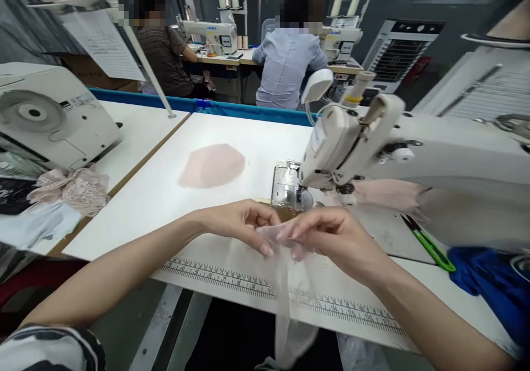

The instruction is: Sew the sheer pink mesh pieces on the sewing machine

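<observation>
2 hands at the white table, 2 people behind!
Left and right pinch sheer fabric.

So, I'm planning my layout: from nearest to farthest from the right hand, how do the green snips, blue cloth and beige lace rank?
1. Green snips, right of the right hand.
2. Blue cloth, farther right, by the snips' handles.
3. Beige lace, far left.
</observation>
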Available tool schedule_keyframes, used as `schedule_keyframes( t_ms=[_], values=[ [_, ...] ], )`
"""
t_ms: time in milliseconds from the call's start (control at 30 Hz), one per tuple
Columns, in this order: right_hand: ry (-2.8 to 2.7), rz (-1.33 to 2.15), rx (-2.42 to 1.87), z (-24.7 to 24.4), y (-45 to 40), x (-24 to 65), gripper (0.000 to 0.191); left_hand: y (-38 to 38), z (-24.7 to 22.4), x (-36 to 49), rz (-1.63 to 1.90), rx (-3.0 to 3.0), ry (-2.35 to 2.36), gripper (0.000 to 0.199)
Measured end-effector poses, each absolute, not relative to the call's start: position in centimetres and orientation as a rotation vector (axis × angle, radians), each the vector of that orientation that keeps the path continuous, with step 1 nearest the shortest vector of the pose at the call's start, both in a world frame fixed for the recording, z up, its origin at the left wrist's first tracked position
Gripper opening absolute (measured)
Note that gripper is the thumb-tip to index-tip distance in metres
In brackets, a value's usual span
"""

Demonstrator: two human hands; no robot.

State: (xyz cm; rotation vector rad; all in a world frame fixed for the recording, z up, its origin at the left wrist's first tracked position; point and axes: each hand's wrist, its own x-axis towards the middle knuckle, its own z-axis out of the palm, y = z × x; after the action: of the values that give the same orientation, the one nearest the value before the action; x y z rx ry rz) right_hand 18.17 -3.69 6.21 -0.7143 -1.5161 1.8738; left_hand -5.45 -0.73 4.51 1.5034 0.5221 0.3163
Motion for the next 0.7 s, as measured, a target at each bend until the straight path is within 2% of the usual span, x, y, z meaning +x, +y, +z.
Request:
schedule_keyframes(
  t_ms=[67,133,300,400,500,700],
  values=[
    [-1.537,1.828,-0.772,5.8,-3.7,18.1,0.012,-1.2,4.3,-6.9,0.302,1.37,0.557,0.015],
    [-1.606,1.824,-0.826,5.2,-3.6,17.8,0.012,-1.8,4.1,-9.0,0.365,1.284,0.608,0.013],
    [-1.758,1.85,-0.844,5.1,-1.3,13.5,0.052,-0.5,4.6,-14.7,0.699,1.141,0.829,0.025],
    [-1.735,1.644,-0.834,5.5,2.3,9.3,0.059,3.3,5.6,-17.3,1.029,1.231,1.094,0.034],
    [-1.675,1.52,-0.879,5.1,7.0,5.5,0.071,8.1,5.7,-18.9,1.001,1.416,1.388,0.045],
    [-1.837,1.474,-1.131,2.7,12.4,2.9,0.083,13.6,2.9,-19.7,0.862,1.582,1.686,0.032]
  ],
)
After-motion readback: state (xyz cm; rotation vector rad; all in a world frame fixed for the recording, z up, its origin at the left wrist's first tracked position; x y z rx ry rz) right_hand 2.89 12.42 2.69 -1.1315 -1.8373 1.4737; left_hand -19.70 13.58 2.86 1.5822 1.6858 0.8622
